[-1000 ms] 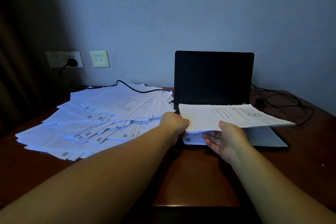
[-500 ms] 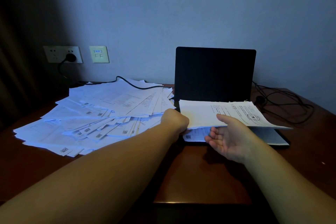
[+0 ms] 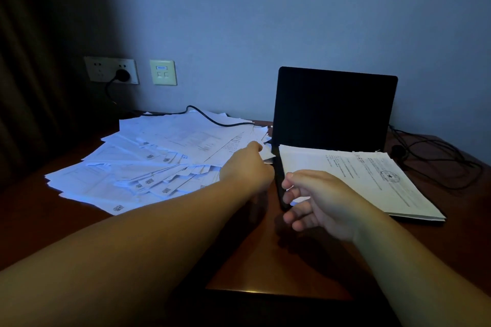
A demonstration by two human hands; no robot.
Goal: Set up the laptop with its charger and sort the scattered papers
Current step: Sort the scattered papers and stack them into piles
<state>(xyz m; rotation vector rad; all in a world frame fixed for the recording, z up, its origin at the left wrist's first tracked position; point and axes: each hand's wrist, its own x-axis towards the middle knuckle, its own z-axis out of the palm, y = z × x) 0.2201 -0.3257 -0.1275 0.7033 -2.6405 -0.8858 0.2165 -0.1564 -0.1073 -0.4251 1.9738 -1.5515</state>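
The open laptop (image 3: 334, 109) stands at the back of the desk, its screen dark. A neat stack of printed papers (image 3: 358, 178) lies flat on its keyboard. Scattered white papers (image 3: 159, 162) fan out over the left half of the desk. My left hand (image 3: 248, 167) reaches to the right edge of that fan; its fingertips are hidden behind the hand, so a grip cannot be told. My right hand (image 3: 318, 199) hovers by the stack's near left corner, fingers loosely curled and holding nothing. A black charger cable (image 3: 212, 119) runs from the wall plug (image 3: 122, 75) over the papers towards the laptop.
The brown wooden desk (image 3: 279, 268) has its front edge near me. Tangled black cables (image 3: 438, 156) lie right of the laptop. A second wall plate (image 3: 163, 72) sits beside the socket. A dark curtain (image 3: 32, 87) hangs at the left.
The stack both hands held above the laptop now lies flat on the keyboard. Both hands have let go; the left moved left to the scattered papers and the right drew back a little.
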